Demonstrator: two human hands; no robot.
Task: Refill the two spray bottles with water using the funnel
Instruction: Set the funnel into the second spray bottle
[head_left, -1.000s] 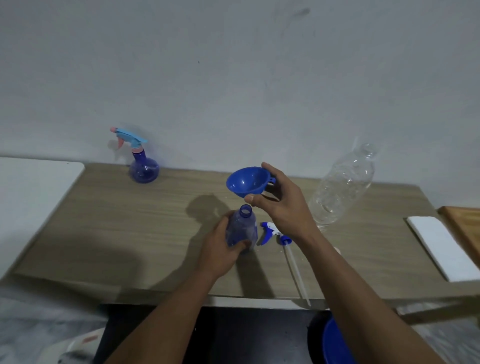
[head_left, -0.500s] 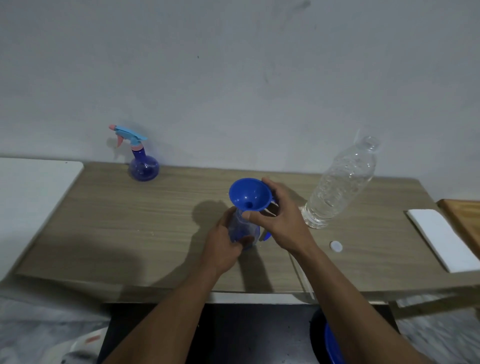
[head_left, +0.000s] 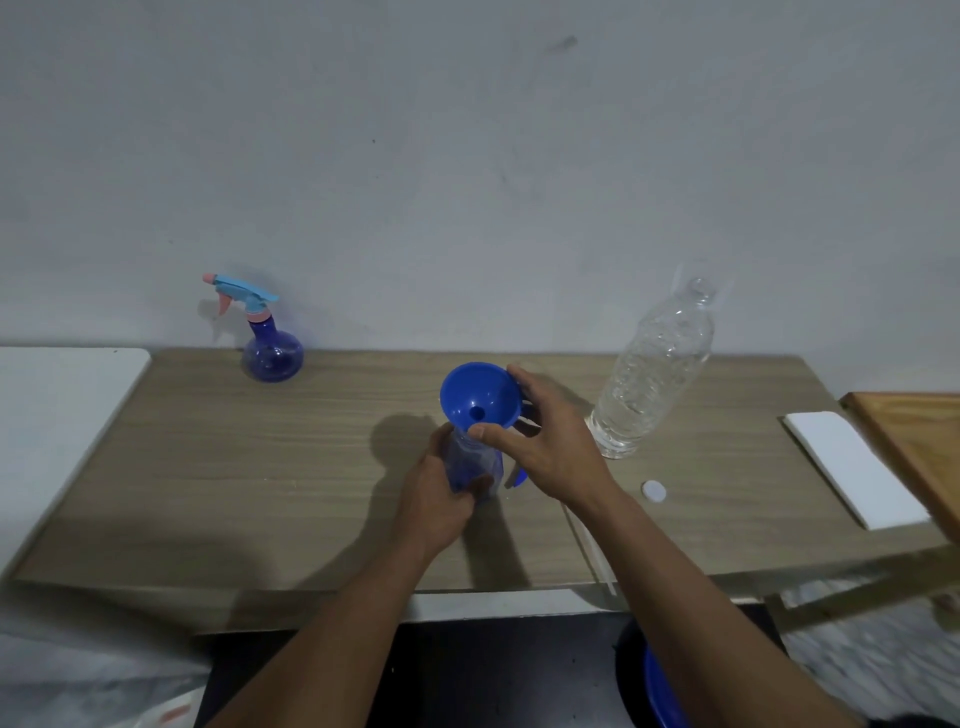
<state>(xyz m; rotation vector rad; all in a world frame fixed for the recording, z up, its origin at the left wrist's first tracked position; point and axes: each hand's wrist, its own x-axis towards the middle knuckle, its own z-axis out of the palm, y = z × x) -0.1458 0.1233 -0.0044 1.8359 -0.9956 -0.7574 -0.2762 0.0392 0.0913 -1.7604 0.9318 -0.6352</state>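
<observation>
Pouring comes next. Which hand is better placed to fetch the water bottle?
Probably the right hand: the water bottle stands beside it; the left hand grips the spray bottle under the funnel.

We have a single view, a wide-angle camera worn on the head. From the near edge of the wooden surface (head_left: 260, 493) we look forward and down, facing the grey wall (head_left: 467, 156) behind it. We are close: the surface spans nearly the whole width, and the left grip (head_left: 441, 499) and right grip (head_left: 550, 447) meet mid-frame, just below centre.
</observation>
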